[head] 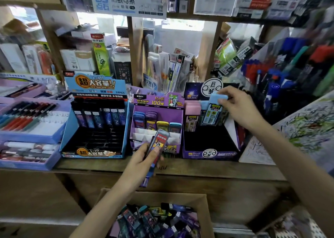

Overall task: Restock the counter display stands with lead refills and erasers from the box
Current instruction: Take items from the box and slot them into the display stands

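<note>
Over the right stand, the right hand pinches a blue-capped refill case at its cap. The left hand grips spare cases: likely light, stiff, slick.

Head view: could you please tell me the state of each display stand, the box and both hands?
Blue stand: back row stocked, front slots empty.
Middle purple stand: four cases at back, front tiers empty.
Right purple stand: few refills at back, front empty.
Cardboard box: open, holding many packs.
Left hand: grips a refill case.
Right hand: pinches a blue-capped refill.
</note>
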`<state>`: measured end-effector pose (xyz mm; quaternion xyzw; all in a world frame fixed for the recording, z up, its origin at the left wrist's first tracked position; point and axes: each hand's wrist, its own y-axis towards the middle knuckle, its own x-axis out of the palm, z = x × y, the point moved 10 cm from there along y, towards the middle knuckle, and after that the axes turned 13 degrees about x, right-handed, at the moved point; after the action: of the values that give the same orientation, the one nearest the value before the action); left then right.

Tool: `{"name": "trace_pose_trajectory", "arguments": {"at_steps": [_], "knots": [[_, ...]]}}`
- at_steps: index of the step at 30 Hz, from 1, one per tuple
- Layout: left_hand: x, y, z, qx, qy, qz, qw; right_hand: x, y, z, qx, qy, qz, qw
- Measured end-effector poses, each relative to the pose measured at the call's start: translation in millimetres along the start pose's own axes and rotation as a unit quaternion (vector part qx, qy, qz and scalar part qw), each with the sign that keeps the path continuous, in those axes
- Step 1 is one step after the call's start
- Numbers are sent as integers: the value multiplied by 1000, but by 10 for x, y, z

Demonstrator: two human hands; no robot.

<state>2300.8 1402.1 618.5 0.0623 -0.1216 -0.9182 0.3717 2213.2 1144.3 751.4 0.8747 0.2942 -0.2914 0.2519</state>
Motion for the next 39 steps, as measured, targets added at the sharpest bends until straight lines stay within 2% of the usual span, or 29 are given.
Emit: {"name": "trace_pose_trajectory", "arguments": {"at_steps": [2,5,12,15,20,26,28,29,31,33,34,36,39], "knots": [[5,-2,-15,-1,-6,4,1000,144,29,11,-26,-35,-7,999],[-5,-18,-36,-7,-13,10,1000,302,81,96,-22,-53,-27,998],[-29,-2,-60,-15,-9,14,1000,377,120,152,-18,-26,-70,997],[-13,1,-62,-16,-11,17,1000,411,112,237,9,-15,-41,999],[-13,-2,-66,-20,-21,24,999,363,-4,124,-89,-164,99,977],[30,-14,24,-3,-37,13,999,295,-106,-5,-80,-229,128,962],[36,-16,45,3,-41,10,999,291,-306,-182,-106,-192,143,965],[39,-16,51,6,-43,8,999,328,-422,-274,-114,-138,124,976],[51,-13,69,10,-47,4,999,568,-606,-387,-76,-1,-2,997],[60,-9,76,13,-50,5,999,978,-802,-477,-8,102,-165,981],[61,-10,79,13,-50,5,999,1145,-887,-517,13,135,-216,967],[59,-17,75,12,-55,0,998,1321,-983,-617,24,176,-252,951],[-60,-55,48,3,-62,16,998,1332,-973,-680,46,225,-242,943]]}}
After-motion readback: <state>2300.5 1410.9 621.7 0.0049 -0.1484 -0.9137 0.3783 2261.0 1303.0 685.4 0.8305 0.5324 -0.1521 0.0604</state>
